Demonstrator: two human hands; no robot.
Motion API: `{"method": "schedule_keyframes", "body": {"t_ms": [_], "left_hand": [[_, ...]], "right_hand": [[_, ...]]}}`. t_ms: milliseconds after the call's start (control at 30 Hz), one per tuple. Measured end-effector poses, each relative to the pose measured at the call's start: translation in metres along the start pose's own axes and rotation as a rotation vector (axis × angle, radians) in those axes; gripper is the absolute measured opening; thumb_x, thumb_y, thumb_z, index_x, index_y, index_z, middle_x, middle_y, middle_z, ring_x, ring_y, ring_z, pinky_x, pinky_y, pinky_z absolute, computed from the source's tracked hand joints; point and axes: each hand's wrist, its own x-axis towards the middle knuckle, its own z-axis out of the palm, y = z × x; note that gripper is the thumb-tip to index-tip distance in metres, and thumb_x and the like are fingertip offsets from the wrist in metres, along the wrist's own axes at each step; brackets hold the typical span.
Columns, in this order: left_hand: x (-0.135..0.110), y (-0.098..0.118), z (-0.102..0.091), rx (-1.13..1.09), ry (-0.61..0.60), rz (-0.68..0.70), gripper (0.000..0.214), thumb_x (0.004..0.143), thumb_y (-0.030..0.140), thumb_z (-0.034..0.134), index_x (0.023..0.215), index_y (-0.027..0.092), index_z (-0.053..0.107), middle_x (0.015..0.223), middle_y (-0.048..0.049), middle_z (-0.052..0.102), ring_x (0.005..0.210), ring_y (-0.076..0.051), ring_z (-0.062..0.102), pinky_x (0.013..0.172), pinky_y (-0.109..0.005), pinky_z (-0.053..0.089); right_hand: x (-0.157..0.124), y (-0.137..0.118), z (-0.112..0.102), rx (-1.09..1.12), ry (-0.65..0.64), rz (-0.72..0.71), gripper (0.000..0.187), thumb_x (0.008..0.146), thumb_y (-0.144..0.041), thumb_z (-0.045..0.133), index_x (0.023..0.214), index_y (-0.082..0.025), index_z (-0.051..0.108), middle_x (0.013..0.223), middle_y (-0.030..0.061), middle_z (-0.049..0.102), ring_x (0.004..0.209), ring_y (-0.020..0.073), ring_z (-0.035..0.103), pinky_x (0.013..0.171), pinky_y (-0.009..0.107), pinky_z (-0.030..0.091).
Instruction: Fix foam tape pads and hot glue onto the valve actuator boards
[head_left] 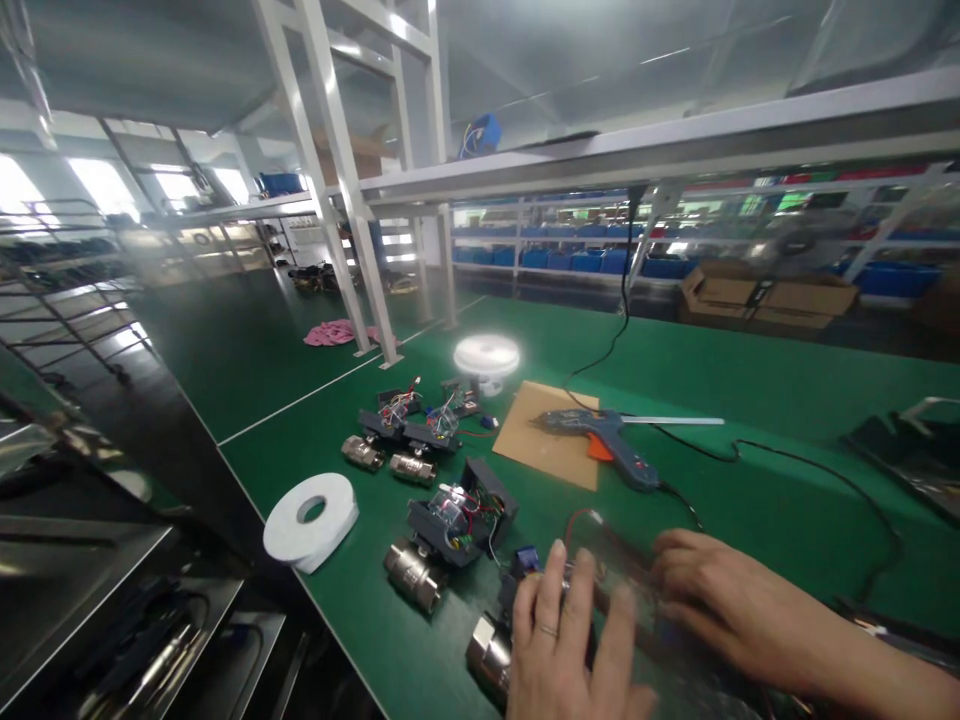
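Note:
My left hand (566,640) lies over a dark valve-actuator unit, fingers stretched and spread, a ring on one of them. The unit's metal ball valve (487,655) sticks out to the left of that hand. To its right, my right hand (720,605) is smeared by motion with its fingers bent; whether it holds anything is unclear. A red wire (576,518) rises between the hands. Left of them lies another opened actuator housing (465,515) with wires and its metal valve (415,575). Two similar units (431,430) rest farther back.
A blue glue gun (626,455) with a white glue stick lies partly on a brown board (547,440). Its black cord (817,455) runs across the green table. A white roll (311,520) sits near the left edge. Behind are a lit round lamp (486,355) and shelf posts (352,180).

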Motion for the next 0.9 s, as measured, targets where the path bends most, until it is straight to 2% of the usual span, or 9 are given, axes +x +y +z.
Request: {"method": "schedule_keyframes", "body": {"t_ms": [100,267,400,500,567,633,700,800,900], "left_hand": [[-0.004,-0.013,-0.014,-0.045,0.032,-0.082,0.049,0.098,0.054,0.037,0.133,0.026,0.057,0.146,-0.0124,0.051,0.136,-0.035,0.046,0.102,-0.053,0.041],[-0.028,-0.03,-0.033,-0.001,-0.132,-0.327,0.071,0.091,0.069,0.043,0.14,0.018,0.047,0.141,-0.0193,0.046,0.125,-0.035,0.051,0.094,-0.05,0.049],[-0.036,-0.056,-0.056,0.04,-0.035,-0.344,0.066,0.087,0.058,0.06,0.138,0.02,0.043,0.129,-0.0165,0.052,0.115,-0.032,0.056,0.091,-0.047,0.051],[-0.025,-0.089,-0.07,0.153,0.013,-0.357,0.076,0.085,0.056,0.065,0.145,0.019,0.036,0.132,-0.0189,0.05,0.119,-0.036,0.054,0.093,-0.053,0.048],[-0.015,-0.11,-0.07,0.201,-0.055,-0.368,0.083,0.086,0.062,0.06,0.149,0.017,0.031,0.14,-0.0221,0.046,0.126,-0.04,0.05,0.095,-0.057,0.046],[-0.008,-0.123,-0.062,0.199,-0.167,-0.399,0.085,0.088,0.066,0.054,0.151,0.016,0.027,0.144,-0.0222,0.043,0.13,-0.041,0.046,0.097,-0.058,0.045],[-0.005,-0.129,-0.052,0.173,-0.258,-0.435,0.084,0.089,0.064,0.053,0.152,0.017,0.024,0.144,-0.0208,0.044,0.13,-0.038,0.047,0.098,-0.056,0.045],[-0.007,-0.13,-0.039,0.151,-0.305,-0.45,0.08,0.09,0.06,0.054,0.151,0.017,0.026,0.137,-0.0192,0.05,0.123,-0.036,0.053,0.097,-0.054,0.047],[-0.009,-0.13,-0.036,0.166,-0.3,-0.443,0.078,0.089,0.058,0.057,0.15,0.016,0.029,0.132,-0.0187,0.052,0.118,-0.035,0.055,0.095,-0.052,0.049]], "right_hand": [[-0.001,-0.002,0.0,0.012,0.016,-0.001,0.024,0.095,-0.019,0.049,0.075,-0.019,0.063,0.087,0.0077,0.069,0.097,0.0281,0.061,0.087,0.046,0.052],[-0.003,-0.005,-0.004,-0.053,0.048,0.005,0.024,0.094,-0.018,0.05,0.073,-0.019,0.061,0.081,0.0062,0.067,0.087,0.0264,0.062,0.079,0.043,0.051],[-0.001,-0.021,-0.009,-0.125,0.332,-0.012,0.028,0.099,-0.022,0.041,0.082,-0.018,0.062,0.079,0.0072,0.065,0.075,0.0242,0.06,0.07,0.041,0.05],[0.012,-0.058,-0.008,-0.07,0.503,-0.065,0.018,0.099,-0.027,0.048,0.105,-0.019,0.063,0.1,0.0094,0.068,0.09,0.0253,0.061,0.08,0.042,0.049],[0.029,-0.088,-0.004,-0.045,0.438,-0.064,0.028,0.091,-0.033,0.063,0.114,-0.019,0.062,0.111,0.0102,0.067,0.1,0.0292,0.059,0.089,0.047,0.048],[0.051,-0.113,0.001,-0.051,0.326,-0.035,0.035,0.08,-0.042,0.075,0.106,-0.02,0.065,0.103,0.0083,0.069,0.094,0.0312,0.059,0.09,0.052,0.047],[0.071,-0.127,0.007,-0.105,0.214,0.004,0.032,0.078,-0.045,0.076,0.095,-0.019,0.067,0.095,0.0089,0.068,0.088,0.0326,0.059,0.086,0.055,0.048],[0.087,-0.129,0.012,-0.162,0.136,0.022,0.022,0.08,-0.037,0.071,0.087,-0.017,0.067,0.09,0.0101,0.067,0.085,0.0331,0.06,0.079,0.053,0.051],[0.081,-0.12,0.017,-0.158,0.211,-0.024,0.012,0.078,-0.028,0.069,0.084,-0.018,0.064,0.085,0.0086,0.067,0.076,0.0286,0.061,0.069,0.044,0.053]]}}
